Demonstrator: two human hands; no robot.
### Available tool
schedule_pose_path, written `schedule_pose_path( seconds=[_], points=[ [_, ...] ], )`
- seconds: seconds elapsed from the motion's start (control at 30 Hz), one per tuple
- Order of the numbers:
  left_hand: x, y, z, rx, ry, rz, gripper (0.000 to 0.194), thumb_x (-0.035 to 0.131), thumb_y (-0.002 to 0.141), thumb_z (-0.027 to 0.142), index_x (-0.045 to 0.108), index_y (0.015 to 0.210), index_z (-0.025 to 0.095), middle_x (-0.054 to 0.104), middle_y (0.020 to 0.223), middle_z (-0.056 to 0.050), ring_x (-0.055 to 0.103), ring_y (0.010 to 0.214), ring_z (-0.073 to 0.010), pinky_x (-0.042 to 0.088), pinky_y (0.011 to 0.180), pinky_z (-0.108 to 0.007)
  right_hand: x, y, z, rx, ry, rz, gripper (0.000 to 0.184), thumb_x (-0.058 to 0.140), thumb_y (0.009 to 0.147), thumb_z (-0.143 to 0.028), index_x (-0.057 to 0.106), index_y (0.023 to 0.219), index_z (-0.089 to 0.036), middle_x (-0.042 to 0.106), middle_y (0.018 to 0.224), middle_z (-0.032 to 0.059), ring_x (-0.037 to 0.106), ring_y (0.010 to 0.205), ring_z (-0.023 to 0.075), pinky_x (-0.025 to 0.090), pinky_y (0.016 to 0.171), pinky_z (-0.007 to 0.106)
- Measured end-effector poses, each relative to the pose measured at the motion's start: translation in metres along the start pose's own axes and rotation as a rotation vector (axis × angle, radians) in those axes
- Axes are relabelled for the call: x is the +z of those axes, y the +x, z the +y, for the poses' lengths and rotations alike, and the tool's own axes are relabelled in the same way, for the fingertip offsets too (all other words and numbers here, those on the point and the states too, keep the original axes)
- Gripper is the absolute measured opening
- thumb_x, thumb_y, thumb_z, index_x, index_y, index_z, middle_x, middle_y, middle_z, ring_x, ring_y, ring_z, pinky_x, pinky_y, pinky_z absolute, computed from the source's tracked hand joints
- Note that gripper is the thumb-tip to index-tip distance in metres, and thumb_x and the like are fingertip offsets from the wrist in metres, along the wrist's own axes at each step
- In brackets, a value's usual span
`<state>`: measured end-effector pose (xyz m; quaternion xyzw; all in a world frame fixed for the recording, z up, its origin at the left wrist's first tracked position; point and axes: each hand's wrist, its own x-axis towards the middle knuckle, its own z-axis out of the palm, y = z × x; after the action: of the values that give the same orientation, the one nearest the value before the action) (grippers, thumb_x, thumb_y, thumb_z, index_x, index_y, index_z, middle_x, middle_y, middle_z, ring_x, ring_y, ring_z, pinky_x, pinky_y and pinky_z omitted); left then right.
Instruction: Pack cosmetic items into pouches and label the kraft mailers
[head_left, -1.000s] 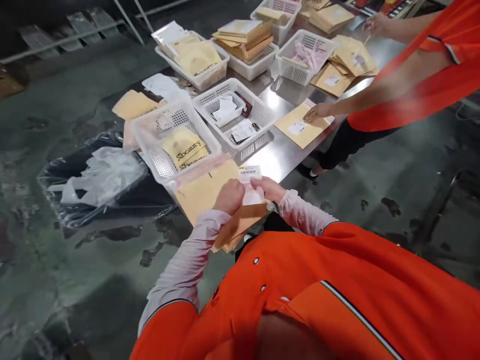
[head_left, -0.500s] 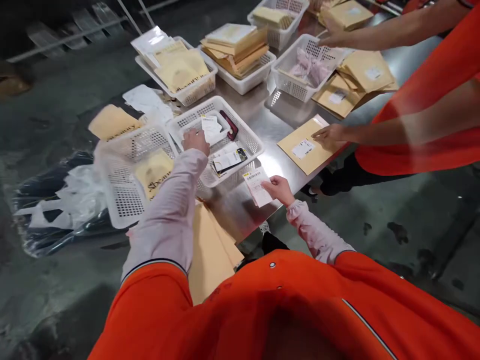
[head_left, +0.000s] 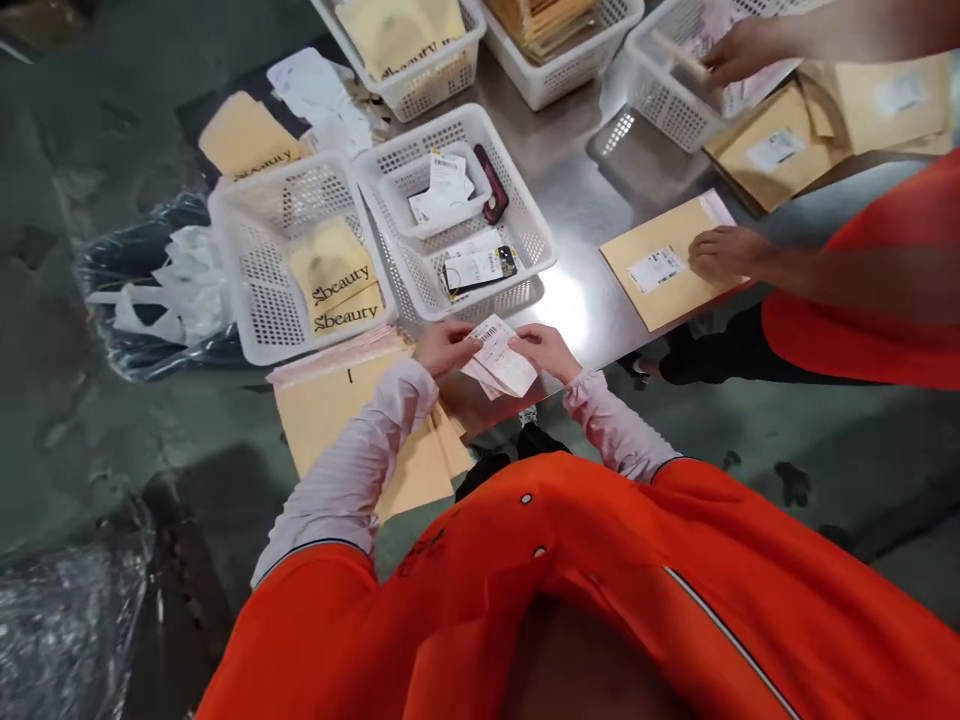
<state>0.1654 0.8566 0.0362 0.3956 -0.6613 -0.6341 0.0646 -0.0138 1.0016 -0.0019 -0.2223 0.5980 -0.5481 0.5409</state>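
View, head:
Left hand point(head_left: 448, 347): gripping the paper shipping labels point(head_left: 499, 360) at their left side.
Right hand point(head_left: 546, 350): gripping the same labels at their right side.
Labels: hanging above the near edge of the steel table point(head_left: 577, 200), just beside the kraft envelopes point(head_left: 352, 420).

"Sbeauty", apparently, on the kraft mailers point(head_left: 334, 275).

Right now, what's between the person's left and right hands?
In the head view, white barcoded paper slips lie between the left hand and the right hand, held by both.
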Motion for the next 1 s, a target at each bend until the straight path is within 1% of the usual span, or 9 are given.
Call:
schedule_pose_path(
  seconds=[0.1,0.23,0.33,0.43,0.6,0.7,0.8,0.9,1.0],
  points=[
    [0.010,-0.033,0.003,0.017,-0.114,-0.006,0.078,0.097,0.052,0.051,0.077,0.117,0.013,0.079,0.096,-0.011,0.075,0.090,-0.0291,0.062,0.086,-0.044,-0.004,-0.023,-0.003,-0.048,-0.039,-0.002,0.039,0.089,0.064,-0.045,0.066,0.078,-0.016,0.068,0.075,0.0002,0.061,0.072,0.0134,0.051,0.068,0.026],
    [0.046,-0.082,-0.003,0.107,-0.232,-0.159,0.097,0.099,0.051,0.036,0.066,0.139,0.013,0.077,0.112,-0.014,0.074,0.101,-0.0328,0.064,0.086,-0.046,-0.022,-0.079,0.001,-0.088,-0.144,-0.009,0.049,0.081,0.074,-0.063,0.064,0.086,-0.019,0.067,0.079,0.0014,0.060,0.069,0.0156,0.049,0.061,0.027],
    [0.073,-0.127,-0.020,0.136,-0.254,-0.210,0.082,0.089,0.067,0.039,0.064,0.142,0.014,0.077,0.110,-0.013,0.074,0.088,-0.0291,0.065,0.074,-0.043,-0.030,-0.133,0.005,-0.311,-0.397,0.092,0.047,0.078,0.079,-0.065,0.065,0.083,-0.020,0.067,0.087,0.0056,0.061,0.080,0.0191,0.051,0.069,0.031],
    [0.089,-0.180,-0.045,0.219,-0.132,-0.134,0.049,0.077,0.081,0.042,0.074,0.123,0.017,0.077,0.103,-0.010,0.073,0.088,-0.0257,0.063,0.079,-0.039,-0.020,-0.191,0.012,-0.495,-0.597,0.072,0.043,0.072,0.088,-0.062,0.066,0.082,-0.019,0.067,0.085,0.0058,0.059,0.079,0.0177,0.050,0.071,0.030],
    [0.088,-0.272,-0.089,0.285,0.012,0.333,0.041,0.077,0.083,0.054,0.072,0.105,0.019,0.074,0.100,-0.010,0.070,0.090,-0.0224,0.060,0.081,-0.035,0.040,-0.266,0.038,-0.570,-0.710,0.140,0.035,0.062,0.098,-0.050,0.063,0.082,-0.019,0.063,0.071,0.0010,0.050,0.060,0.0122,0.042,0.059,0.026],
    [0.087,-0.312,-0.108,0.235,-0.176,0.341,0.053,0.070,0.087,0.066,0.067,0.113,0.019,0.073,0.108,-0.012,0.071,0.093,-0.0226,0.060,0.081,-0.035,0.090,-0.287,0.064,-0.636,-0.829,0.248,0.029,0.060,0.099,-0.042,0.064,0.080,-0.020,0.065,0.068,0.0020,0.056,0.061,0.0140,0.045,0.061,0.027],
    [0.087,-0.332,-0.120,0.230,-0.245,0.420,0.077,0.083,0.071,0.070,0.062,0.126,0.020,0.069,0.128,-0.016,0.070,0.111,-0.0275,0.059,0.091,-0.038,0.137,-0.293,0.090,-0.747,-0.965,0.132,0.022,0.057,0.097,-0.034,0.068,0.084,-0.021,0.078,0.094,0.0100,0.072,0.091,0.0215,0.055,0.082,0.033],
    [0.082,-0.341,-0.126,0.128,-0.215,0.460,0.074,0.082,0.070,0.072,0.067,0.115,0.016,0.075,0.111,-0.015,0.072,0.104,-0.0284,0.060,0.090,-0.039,0.169,-0.292,0.111,-0.802,-1.022,-0.049,0.016,0.060,0.094,-0.028,0.073,0.099,-0.020,0.076,0.123,0.0141,0.068,0.123,0.0282,0.054,0.103,0.042],
    [0.077,-0.346,-0.131,0.022,-0.194,0.449,0.063,0.080,0.071,0.072,0.070,0.096,0.016,0.076,0.090,-0.010,0.072,0.090,-0.0276,0.060,0.082,-0.038,0.182,-0.290,0.126,-0.752,-0.992,-0.174,0.024,0.061,0.092,-0.026,0.073,0.112,-0.019,0.073,0.132,0.0158,0.066,0.126,0.0283,0.053,0.107,0.043]
  ],
)
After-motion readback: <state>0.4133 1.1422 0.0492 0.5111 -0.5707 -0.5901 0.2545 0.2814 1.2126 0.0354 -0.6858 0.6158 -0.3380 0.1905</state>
